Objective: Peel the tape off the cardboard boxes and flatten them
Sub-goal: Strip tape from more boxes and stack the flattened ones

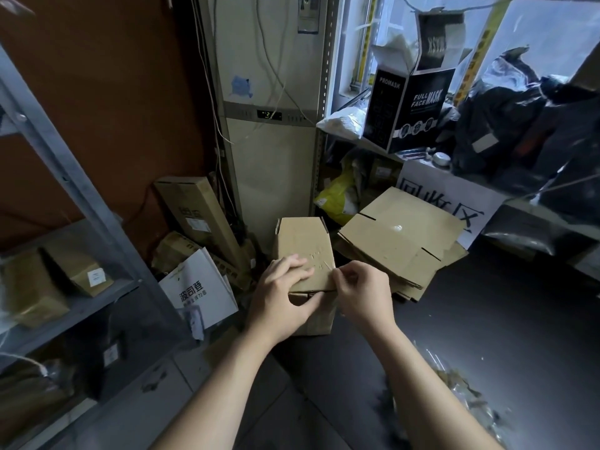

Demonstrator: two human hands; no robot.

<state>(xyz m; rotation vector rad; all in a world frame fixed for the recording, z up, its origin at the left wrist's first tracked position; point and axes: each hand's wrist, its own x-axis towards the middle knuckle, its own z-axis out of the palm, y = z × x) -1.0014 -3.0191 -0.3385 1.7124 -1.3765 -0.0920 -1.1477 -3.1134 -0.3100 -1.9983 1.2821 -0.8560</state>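
Dark floor [487, 319], matte cardboard box [305, 241] in left hand [282, 297] grip, thin tape [326, 265] in right hand [362, 293] pinch.

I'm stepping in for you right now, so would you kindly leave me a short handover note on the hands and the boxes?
Left hand grips the box, fingers on top, thumb on the front.
Right hand pinches what looks like tape at the box's near right edge.
Done: flattened boxes lie stacked to its right.
Left: finish peeling, then flatten this box.
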